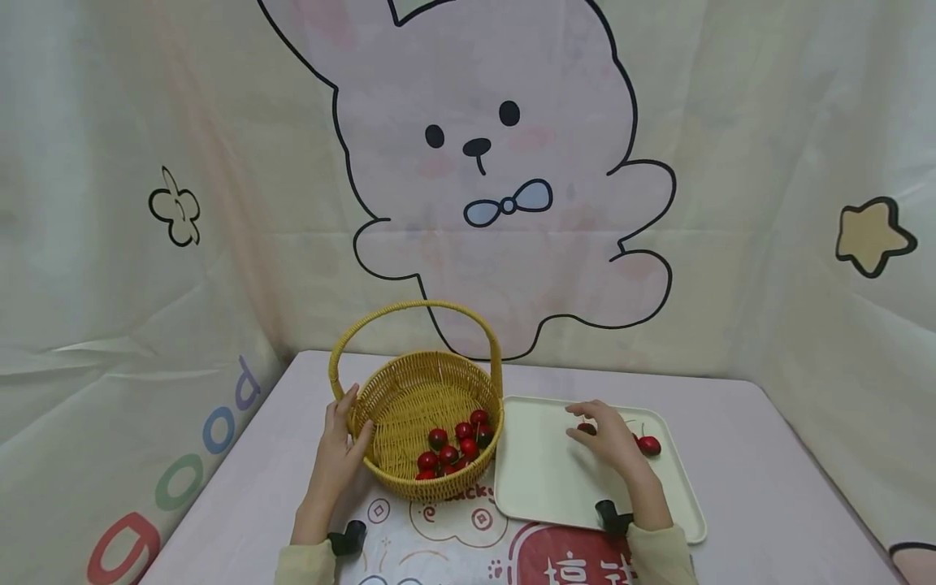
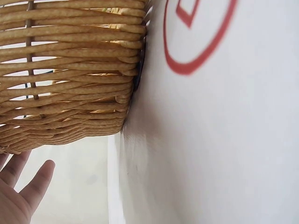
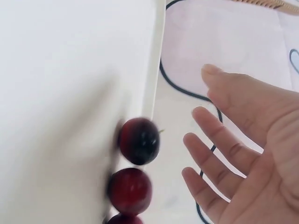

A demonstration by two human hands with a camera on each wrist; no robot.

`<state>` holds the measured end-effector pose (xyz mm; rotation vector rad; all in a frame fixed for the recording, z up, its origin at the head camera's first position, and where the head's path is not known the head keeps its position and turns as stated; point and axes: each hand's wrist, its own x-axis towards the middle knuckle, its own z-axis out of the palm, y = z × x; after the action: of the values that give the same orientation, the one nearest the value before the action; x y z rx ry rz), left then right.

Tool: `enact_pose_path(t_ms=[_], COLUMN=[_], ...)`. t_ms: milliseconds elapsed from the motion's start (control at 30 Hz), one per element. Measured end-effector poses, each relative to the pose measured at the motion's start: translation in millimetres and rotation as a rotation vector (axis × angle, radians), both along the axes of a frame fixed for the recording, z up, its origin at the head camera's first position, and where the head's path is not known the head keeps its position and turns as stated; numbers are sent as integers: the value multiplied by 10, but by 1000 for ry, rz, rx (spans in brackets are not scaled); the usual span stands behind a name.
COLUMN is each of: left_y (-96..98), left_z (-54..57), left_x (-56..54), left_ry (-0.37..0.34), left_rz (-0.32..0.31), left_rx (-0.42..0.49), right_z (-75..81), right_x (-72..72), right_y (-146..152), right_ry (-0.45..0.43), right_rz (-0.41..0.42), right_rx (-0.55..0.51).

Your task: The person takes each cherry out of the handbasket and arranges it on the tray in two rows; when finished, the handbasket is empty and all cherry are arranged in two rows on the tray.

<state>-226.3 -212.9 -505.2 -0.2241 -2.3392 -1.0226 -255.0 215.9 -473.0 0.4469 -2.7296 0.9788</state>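
A yellow woven basket (image 1: 409, 406) with a tall hoop handle holds several dark red cherries (image 1: 448, 453), gathered at its right side. My left hand (image 1: 342, 443) rests at the basket's left rim, thumb over the rim and fingers spread along the outside. In the left wrist view its fingers (image 2: 39, 184) look straight, close by the basket weave (image 2: 70, 84). Over the white tray (image 1: 541, 471) hovers my right hand (image 1: 607, 439), thumb and fingers apart around a dark cherry (image 1: 587, 428). More cherries (image 1: 648, 445) lie at the tray's right side, partly hidden by the hand.
The basket and tray stand side by side on a pale table (image 1: 256, 487) with a printed cover. A red printed patch (image 1: 570, 556) lies in front of the tray. Behind the table hangs a curtain (image 1: 768, 284) with a cartoon animal. Black wrist devices (image 1: 349, 538) sit on both wrists.
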Motion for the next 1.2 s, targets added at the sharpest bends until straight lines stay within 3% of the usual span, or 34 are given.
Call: enact_pose_path(t_ms=[233, 367, 733, 1200], left_y=[-2, -1, 4, -2], left_z=[-6, -5, -2, -4], left_x=[1, 3, 2, 1], left_ry=[-5, -7, -5, -1], left_rz=[-1, -1, 2, -2], left_rx=[2, 3, 4, 2], right_z=[172, 247, 264, 217], right_x=[80, 118, 226, 317], right_y=[-224, -350, -821, -1202], right_ry=[11, 30, 141, 13], right_rz=[37, 64, 206, 308], right_rx=[-103, -107, -135, -141])
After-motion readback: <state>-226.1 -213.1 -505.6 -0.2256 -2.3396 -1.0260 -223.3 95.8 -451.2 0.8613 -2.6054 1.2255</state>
